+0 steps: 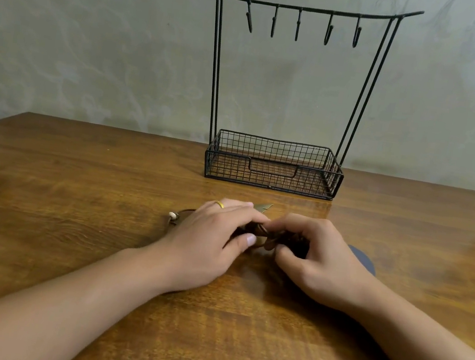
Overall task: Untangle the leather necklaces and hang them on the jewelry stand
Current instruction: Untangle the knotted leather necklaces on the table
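Brown wood grain fills the lower half of the frame: the worktop [76,187] runs from the bottom edge back to a pale, mottled wall. Two bare forearms enter from the lower corners and meet just below the centre of the frame. The left hand [210,237] lies over the left part of a dark tangle of leather necklaces [265,235], its fingers curled over the cords and its thumb pressed in from the near side, so it grasps the bundle. A gold ring [220,205] sits on one of its fingers. The right hand [319,258] meets it from the right, fingers bent and fingertips pinching the cords where the knot is thickest. The tangle rests on the worktop between the two hands, mostly hidden by them. A loop of cord with a small pale bead [173,216] trails out to the left of the left hand. A thin metallic pendant [264,207] pokes out just beyond the left hand's fingers. A dark, rounded flat piece [365,259] shows beside the right wrist; what it is I cannot tell.

Farther back, in the upper centre of the frame, stands the black wire jewelry stand [274,166], well apart from the hands. Its mesh basket base sits on the worktop, and slim uprights carry a curved top bar with five hooks [298,25] hanging bare.
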